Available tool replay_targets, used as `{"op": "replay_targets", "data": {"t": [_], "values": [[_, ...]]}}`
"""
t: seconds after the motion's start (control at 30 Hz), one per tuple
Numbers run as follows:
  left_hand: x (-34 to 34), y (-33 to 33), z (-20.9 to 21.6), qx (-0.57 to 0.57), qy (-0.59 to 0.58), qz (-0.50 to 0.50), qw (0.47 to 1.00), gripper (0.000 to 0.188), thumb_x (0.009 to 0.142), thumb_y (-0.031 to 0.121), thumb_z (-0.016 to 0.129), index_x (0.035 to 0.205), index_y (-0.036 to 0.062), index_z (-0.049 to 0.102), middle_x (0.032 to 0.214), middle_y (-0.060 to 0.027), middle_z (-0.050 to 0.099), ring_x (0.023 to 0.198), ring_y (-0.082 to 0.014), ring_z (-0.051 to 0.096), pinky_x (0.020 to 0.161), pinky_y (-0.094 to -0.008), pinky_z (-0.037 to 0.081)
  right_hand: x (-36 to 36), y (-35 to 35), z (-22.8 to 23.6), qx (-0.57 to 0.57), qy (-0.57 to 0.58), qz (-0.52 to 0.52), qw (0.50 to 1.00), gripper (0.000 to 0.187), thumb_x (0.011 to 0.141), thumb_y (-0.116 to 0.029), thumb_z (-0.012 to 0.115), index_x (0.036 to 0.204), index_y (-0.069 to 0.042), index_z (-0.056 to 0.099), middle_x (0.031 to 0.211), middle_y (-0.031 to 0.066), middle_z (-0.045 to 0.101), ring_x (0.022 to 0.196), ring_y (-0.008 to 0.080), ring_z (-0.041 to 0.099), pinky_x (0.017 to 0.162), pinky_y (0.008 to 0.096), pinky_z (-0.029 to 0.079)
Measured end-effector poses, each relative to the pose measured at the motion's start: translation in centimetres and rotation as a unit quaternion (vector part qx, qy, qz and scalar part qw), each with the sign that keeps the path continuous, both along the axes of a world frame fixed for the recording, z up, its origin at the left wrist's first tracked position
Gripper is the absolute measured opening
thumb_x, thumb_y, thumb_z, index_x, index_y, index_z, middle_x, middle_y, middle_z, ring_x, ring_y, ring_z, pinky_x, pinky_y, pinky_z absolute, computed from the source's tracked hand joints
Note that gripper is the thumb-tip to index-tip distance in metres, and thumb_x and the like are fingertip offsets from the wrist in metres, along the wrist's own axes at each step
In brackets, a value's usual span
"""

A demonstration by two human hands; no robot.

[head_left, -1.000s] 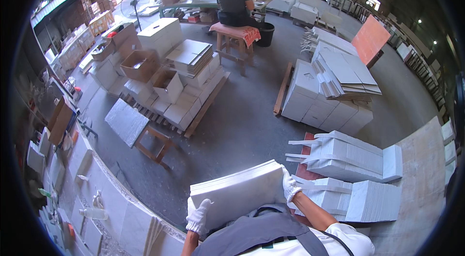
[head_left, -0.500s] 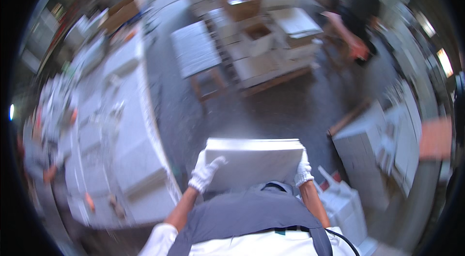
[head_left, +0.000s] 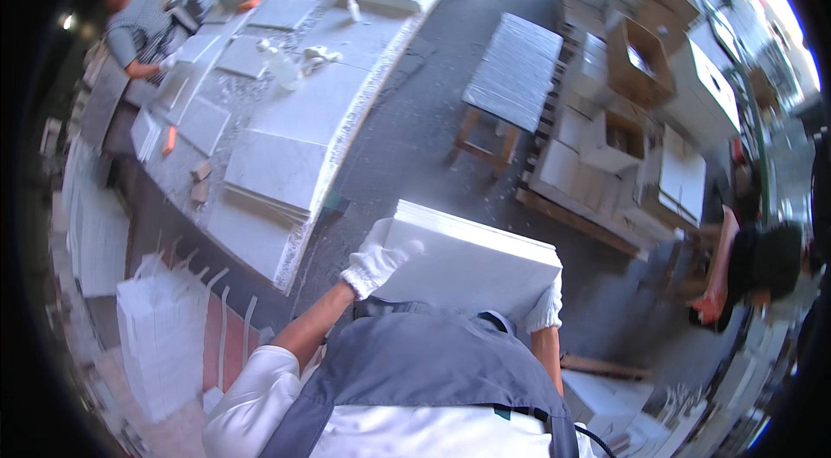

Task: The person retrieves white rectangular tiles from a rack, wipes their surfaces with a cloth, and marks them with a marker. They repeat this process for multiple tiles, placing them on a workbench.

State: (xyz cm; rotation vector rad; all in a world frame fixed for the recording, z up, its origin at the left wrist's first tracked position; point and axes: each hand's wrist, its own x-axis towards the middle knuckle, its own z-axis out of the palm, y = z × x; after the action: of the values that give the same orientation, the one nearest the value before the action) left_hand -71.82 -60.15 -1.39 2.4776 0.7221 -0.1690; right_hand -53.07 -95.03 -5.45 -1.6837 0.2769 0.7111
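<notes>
A small stack of white square tiles or slabs (head_left: 472, 263) is held upright in front of my grey apron, several edges showing along its top. My left hand (head_left: 377, 270), in a white knit glove, grips the left side with the fingers lying over the face toward me. My right hand (head_left: 545, 302), gloved the same way, holds the right edge; its fingers are mostly hidden behind the stack. To the left, a similar stack of white slabs (head_left: 275, 168) lies flat on the near corner of the long worktable (head_left: 281, 272).
On the worktable are a spray bottle (head_left: 281, 68), loose slabs and orange blocks (head_left: 169, 140). A co-worker (head_left: 143, 34) is at its far left side. Beyond me stand a foil-topped stool (head_left: 515, 68) and a pallet with boxes (head_left: 636, 60). Another person (head_left: 762, 263) is at right.
My view has swung left, so the worktable and boxes now appear further right. Both hands still hold the slab stack, which is now tilted down to the right.
</notes>
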Motion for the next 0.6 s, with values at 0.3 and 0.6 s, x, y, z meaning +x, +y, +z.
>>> {"op": "replay_targets", "data": {"t": [0.3,0.6], "values": [[4.6,8.5,-3.1,-0.02,0.083,-0.019,0.996,0.067,0.096,0.056,0.059,0.142,0.0076,0.051,0.104,-0.0241,0.07,0.083,-0.0385,0.069,0.07,-0.0438,0.055,10.0,10.5,-1.0,0.008,-0.013,0.053,0.998,0.078,0.101,-0.068,0.039,0.143,-0.003,0.053,0.134,0.0149,0.061,0.12,0.027,0.058,0.104,0.0391,0.046],[10.8,18.3,-3.8,-0.007,0.101,-0.02,0.995,0.048,0.107,0.045,0.042,0.138,0.0122,0.058,0.087,-0.0234,0.069,0.072,-0.0404,0.068,0.049,-0.0464,0.05,16.7,19.8,-1.1,0.032,-0.018,0.044,0.998,0.074,0.101,-0.066,0.041,0.141,-0.006,0.055,0.132,0.0122,0.063,0.117,0.0259,0.06,0.101,0.0396,0.048]]}}
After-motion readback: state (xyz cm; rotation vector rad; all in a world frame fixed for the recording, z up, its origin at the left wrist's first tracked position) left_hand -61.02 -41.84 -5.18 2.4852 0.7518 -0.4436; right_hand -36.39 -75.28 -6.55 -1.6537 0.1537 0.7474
